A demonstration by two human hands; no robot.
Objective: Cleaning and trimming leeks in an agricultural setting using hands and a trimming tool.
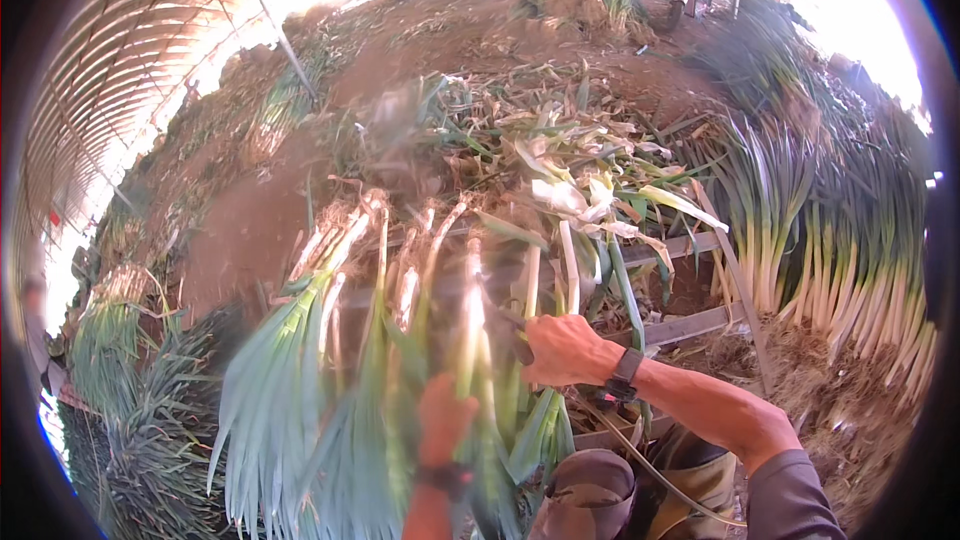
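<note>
My left hand (445,422), blurred by motion and wearing a dark wristband, is closed around the green part of a leek (472,310) whose pale root end points away from me. To its right, my right hand (568,348), with a dark watch, is curled into a fist around a dark handheld tool (521,340) beside the leek's white shaft. Most of the tool is hidden by the fingers. More leeks (285,340) lie side by side to the left, roots away from me and blue-green leaves toward me. A thin hose (665,480) runs below my right forearm; its joint with the tool is hidden.
A wooden rack (690,325) lies under the leeks. Peeled leaves (590,155) are heaped beyond it. Clean-stemmed leeks (830,250) stand in rows at right; a leafy pile (150,430) lies at left. A metal pole (275,20) slants up toward the arched roof (130,30).
</note>
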